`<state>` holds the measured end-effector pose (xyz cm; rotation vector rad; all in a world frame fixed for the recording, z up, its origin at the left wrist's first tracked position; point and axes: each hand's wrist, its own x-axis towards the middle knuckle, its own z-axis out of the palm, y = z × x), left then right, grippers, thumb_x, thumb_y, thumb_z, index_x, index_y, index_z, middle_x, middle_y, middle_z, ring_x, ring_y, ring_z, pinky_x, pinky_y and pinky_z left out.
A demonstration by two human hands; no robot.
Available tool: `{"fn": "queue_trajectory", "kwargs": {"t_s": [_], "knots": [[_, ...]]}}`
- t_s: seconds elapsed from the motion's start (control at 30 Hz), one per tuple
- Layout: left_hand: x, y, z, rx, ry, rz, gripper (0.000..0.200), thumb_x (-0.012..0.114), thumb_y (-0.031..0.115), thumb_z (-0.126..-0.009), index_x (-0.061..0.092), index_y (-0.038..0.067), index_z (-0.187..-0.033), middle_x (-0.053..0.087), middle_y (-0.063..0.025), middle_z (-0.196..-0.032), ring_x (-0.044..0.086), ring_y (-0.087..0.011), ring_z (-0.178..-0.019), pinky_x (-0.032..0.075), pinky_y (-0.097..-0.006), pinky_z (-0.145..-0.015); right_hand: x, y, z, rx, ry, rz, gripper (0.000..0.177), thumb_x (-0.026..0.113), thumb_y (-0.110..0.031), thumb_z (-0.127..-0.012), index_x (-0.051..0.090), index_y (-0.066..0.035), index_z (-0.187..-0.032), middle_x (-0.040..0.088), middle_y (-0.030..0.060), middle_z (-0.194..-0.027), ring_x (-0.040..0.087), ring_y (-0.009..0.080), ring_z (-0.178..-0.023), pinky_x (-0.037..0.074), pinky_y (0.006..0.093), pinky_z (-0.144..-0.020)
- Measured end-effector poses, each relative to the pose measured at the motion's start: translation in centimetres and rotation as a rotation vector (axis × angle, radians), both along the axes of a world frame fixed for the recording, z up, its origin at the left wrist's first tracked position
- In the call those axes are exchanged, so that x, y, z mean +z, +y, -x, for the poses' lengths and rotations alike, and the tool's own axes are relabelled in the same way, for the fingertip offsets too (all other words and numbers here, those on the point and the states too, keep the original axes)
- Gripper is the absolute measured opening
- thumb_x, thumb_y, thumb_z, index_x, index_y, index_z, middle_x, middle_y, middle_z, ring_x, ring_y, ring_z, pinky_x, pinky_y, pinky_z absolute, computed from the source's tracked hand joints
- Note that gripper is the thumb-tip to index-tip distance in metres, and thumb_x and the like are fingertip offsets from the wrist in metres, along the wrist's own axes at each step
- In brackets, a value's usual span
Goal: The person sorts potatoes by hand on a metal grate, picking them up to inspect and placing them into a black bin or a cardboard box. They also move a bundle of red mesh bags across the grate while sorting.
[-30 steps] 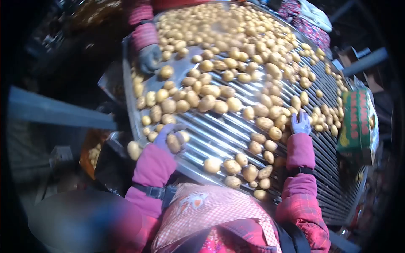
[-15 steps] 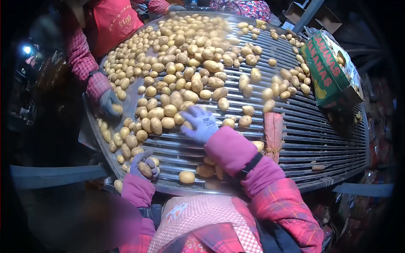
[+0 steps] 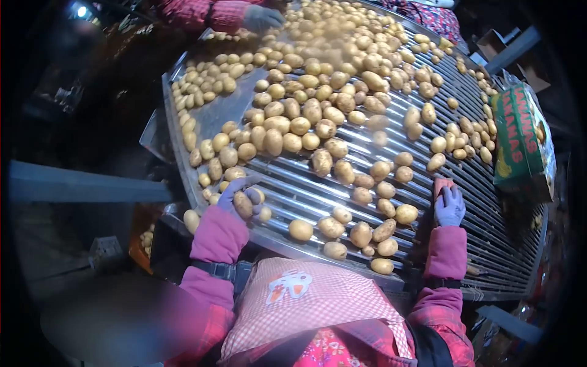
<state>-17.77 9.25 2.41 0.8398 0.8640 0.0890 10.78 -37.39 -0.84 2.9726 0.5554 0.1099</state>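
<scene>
Holding seems the present step; the left hand (image 3: 232, 196) curls its fingers round a potato (image 3: 243, 206); the right hand (image 3: 450, 209) covers a reddish bundle (image 3: 441, 183), grip unclear; lifting likely needs firmness.

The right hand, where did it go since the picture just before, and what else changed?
The right hand left the potatoes in the middle and moved right, onto the red bundle. The other worker's hand moved farther away. The left hand still holds a potato, and the green box stayed at the right.
</scene>
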Motion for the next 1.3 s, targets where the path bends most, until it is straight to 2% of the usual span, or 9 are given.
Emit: {"fn": "queue_trajectory", "kwargs": {"t_s": [0.1, 0.2, 0.33, 0.67, 0.73, 0.8, 1.03, 1.07, 1.3], "knots": [[-1.7, 0.9, 0.4, 0.031, -0.197, 0.358, 0.043, 0.056, 0.031, -0.087, 0.055, 0.005, -0.122, 0.058, -0.0056, -0.083, 0.052, -0.0170, -0.061, 0.045, -0.0287, -0.056, 1.7, 8.3, -0.5, 0.187, 0.124, -0.306, 0.046, 0.060, -0.027, -0.081, 0.056, -0.011, -0.124, 0.053, 0.0167, -0.127, 0.052, 0.0337, -0.115, 0.044, 0.0423, -0.093], [1.7, 0.0, 0.3, 0.074, -0.107, 0.210, 0.039, 0.058, 0.031, -0.086, 0.059, 0.008, -0.117, 0.060, -0.0072, -0.089, 0.056, -0.0187, -0.070, 0.048, -0.0304, -0.060, 2.3, 20.1, 1.8, 0.572, 0.194, -0.510, 0.050, 0.061, -0.033, -0.083, 0.054, -0.009, -0.127, 0.048, 0.0179, -0.134, 0.051, 0.0356, -0.117, 0.040, 0.0443, -0.099], [-1.0, 1.1, -0.1, 0.180, -0.065, 0.278, 0.040, 0.060, 0.030, -0.084, 0.058, 0.010, -0.119, 0.061, -0.0082, -0.096, 0.059, -0.0201, -0.076, 0.051, -0.0310, -0.067, -0.4, 31.4, 2.2, 0.548, 0.433, -0.637, 0.060, 0.063, -0.040, -0.080, 0.052, -0.010, -0.130, 0.043, 0.0205, -0.139, 0.045, 0.0381, -0.123, 0.037, 0.0435, -0.104], [-3.9, 1.9, 0.2, 0.253, -0.369, 0.448, 0.038, 0.054, 0.012, -0.083, 0.051, 0.010, -0.121, 0.059, -0.0122, -0.110, 0.058, -0.0243, -0.077, 0.052, -0.0405, -0.071, -0.2, 33.7, 9.2, 1.139, 0.391, -0.542, 0.048, 0.063, -0.034, -0.078, 0.057, -0.019, -0.123, 0.054, 0.0171, -0.124, 0.049, 0.0362, -0.118, 0.039, 0.0460, -0.099], [-3.4, 2.0, 0.3, 0.233, -0.380, 0.471, 0.037, 0.056, 0.015, -0.084, 0.051, 0.011, -0.121, 0.060, -0.0118, -0.109, 0.059, -0.0240, -0.077, 0.052, -0.0393, -0.068, 3.4, 34.1, 7.0, 0.966, 0.615, -0.706, 0.042, 0.064, -0.028, -0.078, 0.060, -0.012, -0.117, 0.061, 0.0162, -0.113, 0.058, 0.0349, -0.106, 0.046, 0.0414, -0.091], [-3.2, 2.0, -0.2, 0.263, -0.322, 0.449, 0.035, 0.057, 0.022, -0.086, 0.053, 0.011, -0.119, 0.061, -0.0109, -0.107, 0.059, -0.0232, -0.075, 0.052, -0.0379, -0.066, 2.6, 35.3, 4.3, 0.793, 0.461, -0.792, 0.031, 0.059, -0.021, -0.083, 0.063, -0.010, -0.112, 0.064, 0.0163, -0.103, 0.063, 0.0345, -0.092, 0.050, 0.0406, -0.082], [-1.8, 2.4, -0.8, 0.294, -0.231, 0.424, 0.044, 0.050, 0.044, -0.089, 0.054, 0.013, -0.119, 0.059, -0.0139, -0.111, 0.060, -0.0301, -0.094, 0.052, -0.0444, -0.070, 0.6, 44.9, 5.5, 0.556, 0.612, -0.417, 0.064, 0.053, -0.051, -0.084, 0.041, -0.022, -0.139, 0.048, 0.0142, -0.136, 0.049, 0.0308, -0.122, 0.041, 0.0407, -0.101], [-2.1, 2.4, -0.8, 0.314, -0.205, 0.408, 0.046, 0.050, 0.046, -0.088, 0.053, 0.013, -0.121, 0.058, -0.0143, -0.114, 0.060, -0.0314, -0.097, 0.052, -0.0458, -0.070, 0.5, 45.6, 6.4, 0.477, 0.589, -0.365, 0.061, 0.057, -0.035, -0.086, 0.038, -0.015, -0.141, 0.049, 0.0176, -0.133, 0.049, 0.0346, -0.121, 0.041, 0.0401, -0.101], [-2.9, 2.7, -0.3, 0.222, -0.318, 0.390, 0.066, 0.046, 0.059, -0.087, 0.041, 0.014, -0.135, 0.048, -0.0139, -0.132, 0.050, -0.0332, -0.116, 0.045, -0.0567, -0.088, -0.6, 45.5, 5.2, 0.471, 0.667, -0.567, 0.066, 0.065, -0.046, -0.078, 0.045, -0.021, -0.136, 0.051, 0.0156, -0.132, 0.051, 0.0312, -0.120, 0.043, 0.0397, -0.099]]}}
